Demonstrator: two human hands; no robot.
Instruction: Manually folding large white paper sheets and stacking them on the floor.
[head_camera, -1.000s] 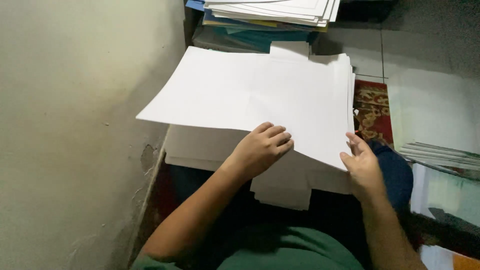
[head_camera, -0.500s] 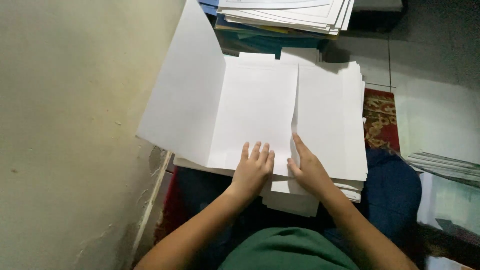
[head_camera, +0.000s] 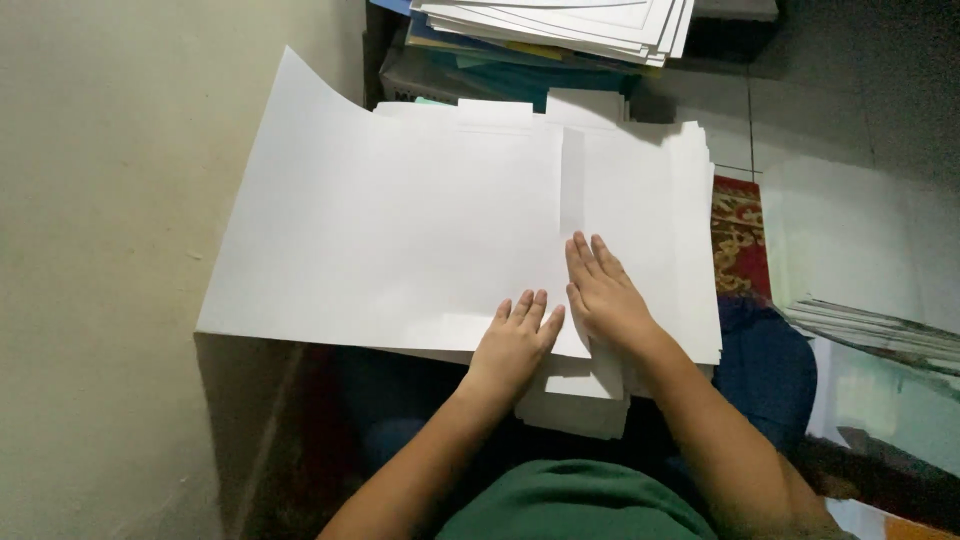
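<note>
A large white sheet (head_camera: 400, 230) lies across a stack of white paper (head_camera: 690, 250) in the person's lap, its far left corner curling up against the pale wall (head_camera: 100, 300). A fold edge runs down the sheet just above the hands. The left hand (head_camera: 515, 340) lies flat on the sheet's near edge, fingers together and stretched out, gripping nothing; it seems to pin the sheet so that it cannot slide. The right hand (head_camera: 600, 295) lies flat just beside it on the fold line, open too, likely pressing the crease down. Smaller sheets (head_camera: 575, 405) stick out under the wrists. Beyond the stack sits a pile of papers and folders (head_camera: 555, 30); to the right, a patterned red rug (head_camera: 738, 235) and loose papers (head_camera: 870, 325) on the floor.
</note>
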